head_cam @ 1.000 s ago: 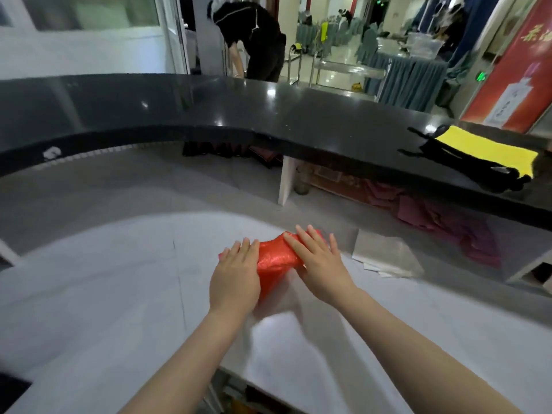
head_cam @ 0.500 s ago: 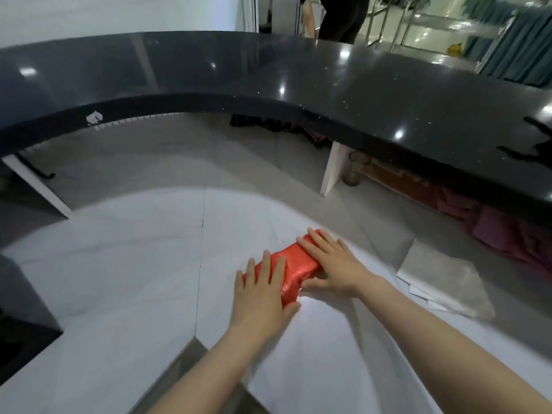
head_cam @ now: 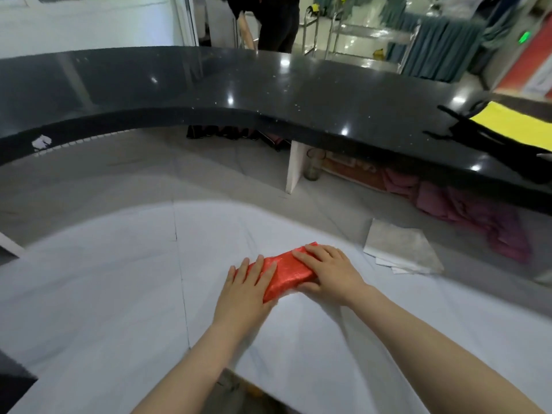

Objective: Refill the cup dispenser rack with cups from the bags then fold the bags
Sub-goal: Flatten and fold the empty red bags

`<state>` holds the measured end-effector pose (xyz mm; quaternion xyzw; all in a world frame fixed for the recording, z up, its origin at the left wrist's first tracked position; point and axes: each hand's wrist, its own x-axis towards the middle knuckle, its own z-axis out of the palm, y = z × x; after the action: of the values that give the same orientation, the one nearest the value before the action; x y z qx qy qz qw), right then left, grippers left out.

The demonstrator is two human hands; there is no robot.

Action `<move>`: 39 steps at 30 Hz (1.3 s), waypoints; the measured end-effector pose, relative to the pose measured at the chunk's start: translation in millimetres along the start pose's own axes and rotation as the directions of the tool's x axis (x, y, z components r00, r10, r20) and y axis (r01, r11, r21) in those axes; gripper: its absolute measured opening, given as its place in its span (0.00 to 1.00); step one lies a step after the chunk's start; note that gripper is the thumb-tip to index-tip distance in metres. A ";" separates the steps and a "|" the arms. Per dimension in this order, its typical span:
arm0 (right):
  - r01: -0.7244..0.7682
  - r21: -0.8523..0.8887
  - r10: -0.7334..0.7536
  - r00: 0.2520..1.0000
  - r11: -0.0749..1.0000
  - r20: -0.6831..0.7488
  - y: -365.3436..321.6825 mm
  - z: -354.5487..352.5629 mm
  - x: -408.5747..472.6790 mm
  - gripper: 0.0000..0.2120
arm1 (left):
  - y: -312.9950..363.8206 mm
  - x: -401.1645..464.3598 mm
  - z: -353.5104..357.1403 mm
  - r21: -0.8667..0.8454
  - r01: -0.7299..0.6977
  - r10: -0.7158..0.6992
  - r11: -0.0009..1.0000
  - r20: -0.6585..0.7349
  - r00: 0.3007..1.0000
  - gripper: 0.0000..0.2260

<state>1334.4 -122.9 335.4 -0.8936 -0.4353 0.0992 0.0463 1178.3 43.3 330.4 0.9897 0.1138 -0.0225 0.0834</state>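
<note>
- Two bare forearms reach in from the lower edge over a pale grey-white marbled stone worktop [head_cam: 119, 294] with thin seams running across it.
- The left hand [head_cam: 248, 289] lies flat, fingers straight and together, pressing down on the near-left end of a folded red shiny plastic bag [head_cam: 288, 271].
- The right hand [head_cam: 330, 271] lies palm-down on the far-right end of the same bag, fingers straight across its top and the thumb along the near edge; it presses rather than grips.
- The red bag is a compact oblong bundle lying flat on the worktop, set at a slant between the two hands.
- Near the bag on the right lies a folded silvery-grey bag or sheet [head_cam: 401, 248], flat on the worktop, apart from the right hand.
- Beyond, a raised curved black polished stone counter [head_cam: 268, 94] sweeps across the view; a white upright panel [head_cam: 294, 167] stands under it, with crumpled dark pink cloth [head_cam: 478, 210] in the shadowed shelf space to the right.
- On the counter's right end rests a yellow flat item edged in black [head_cam: 519, 127].
- Farthest off, a person in dark clothes [head_cam: 277, 22] stands behind the counter.
</note>
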 end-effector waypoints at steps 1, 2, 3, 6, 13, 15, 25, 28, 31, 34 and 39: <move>-0.034 -0.005 0.034 0.999 0.999 -0.015 -0.8 0.6 -10.5 0.34 | -1.3 -2.2 -4.5 0.037 -0.095 0.096 0.995 -0.042 0.994 0.33; -0.066 -0.008 0.066 0.997 0.998 -0.029 -2.0 1.2 -21.5 0.32 | -3.0 -3.2 -7.2 0.069 -0.185 0.190 0.980 -0.078 0.979 0.33; -0.095 -0.011 0.095 0.995 0.995 -0.038 -3.6 1.9 -33.1 0.31 | -4.1 -4.0 -8.6 0.113 -0.260 0.272 0.959 -0.107 0.956 0.32; -0.174 -0.027 0.172 0.983 0.984 -0.068 -9.3 7.3 -69.8 0.30 | -3.1 -4.6 -13.0 0.194 -0.421 0.452 0.886 -0.165 0.876 0.27; -0.403 0.035 0.404 0.907 0.915 -0.119 -18.8 20.6 -164.5 0.27 | 38.1 -15.1 -11.0 -0.004 -0.546 0.546 0.838 -0.030 0.837 0.27; -0.466 0.205 0.497 0.857 0.861 -0.139 -16.3 22.6 -196.6 0.22 | 58.3 -20.1 -9.6 -0.095 -0.493 0.495 0.865 -0.001 0.869 0.25; -0.215 0.929 0.932 0.271 0.301 -0.239 -15.9 19.8 -413.1 0.12 | 222.8 -80.0 -25.1 -0.735 -0.380 0.616 0.562 0.064 0.785 0.12; -0.197 0.956 0.954 0.250 0.215 -0.163 -23.9 24.9 -501.7 0.21 | 289.8 -121.0 -12.0 -0.808 -0.326 0.677 0.491 0.118 0.726 0.06; -0.188 0.969 0.979 0.155 0.163 -0.135 -39.0 38.2 -590.9 0.21 | 356.6 -172.9 6.5 -0.839 -0.322 0.784 0.439 0.181 0.594 0.03; -0.125 0.987 0.994 -0.016 0.106 -0.109 -55.9 58.6 -674.5 0.12 | 417.5 -232.9 23.3 -0.862 -0.341 0.878 0.376 0.213 0.429 0.08; -0.038 0.999 0.975 -0.221 -0.007 -0.001 -91.3 98.6 -792.4 0.09 | 502.9 -328.9 60.5 -0.856 -0.425 0.953 0.295 0.236 0.188 0.16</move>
<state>766.2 -690.7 363.1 -0.6808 0.3751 -0.2255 0.5873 971.9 -522.7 372.1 0.7097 -0.4360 -0.3352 0.4403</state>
